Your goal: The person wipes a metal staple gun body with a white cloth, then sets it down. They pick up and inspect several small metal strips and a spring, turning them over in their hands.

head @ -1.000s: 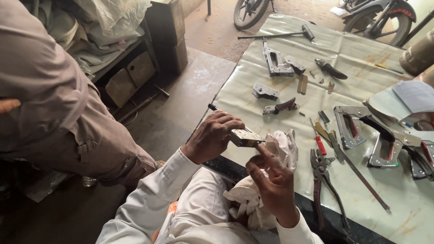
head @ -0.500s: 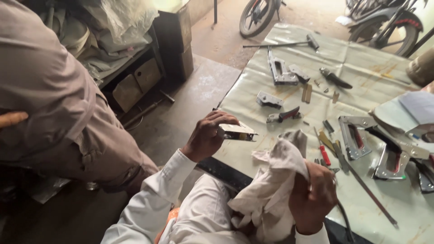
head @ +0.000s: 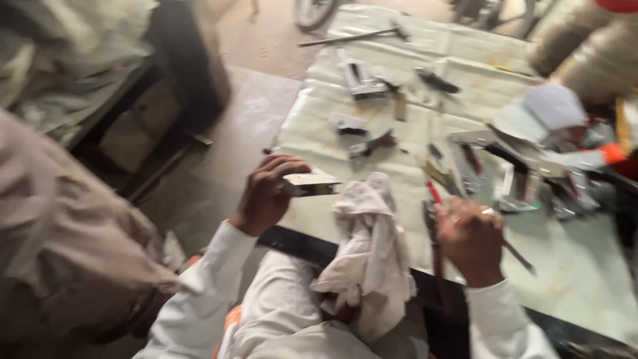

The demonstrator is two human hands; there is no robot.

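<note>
My left hand (head: pixel 266 196) grips a small flat rectangular metal part (head: pixel 311 184) and holds it just above the near left edge of the table (head: pixel 585 279). A crumpled white rag (head: pixel 372 246) hangs over the table's edge onto my lap, between my two hands, with neither hand on it. My right hand (head: pixel 468 239) lies with bent fingers on the table over red-handled pliers (head: pixel 433 199) and a thin metal rod (head: pixel 518 256). The blur hides whether it grips either one.
Several metal brackets (head: pixel 359 76), small parts and hand tools lie scattered over the pale sheet on the table. A person in brown clothes (head: pixel 66 252) stands close at my left. Another person's arm (head: pixel 585 159) works at the table's right. Boxes (head: pixel 133 126) sit on the floor to the left.
My right hand has let go of the white rag and moved right and down onto the tools. The rag now lies draped over the table's edge. My left hand still holds the metal part.
</note>
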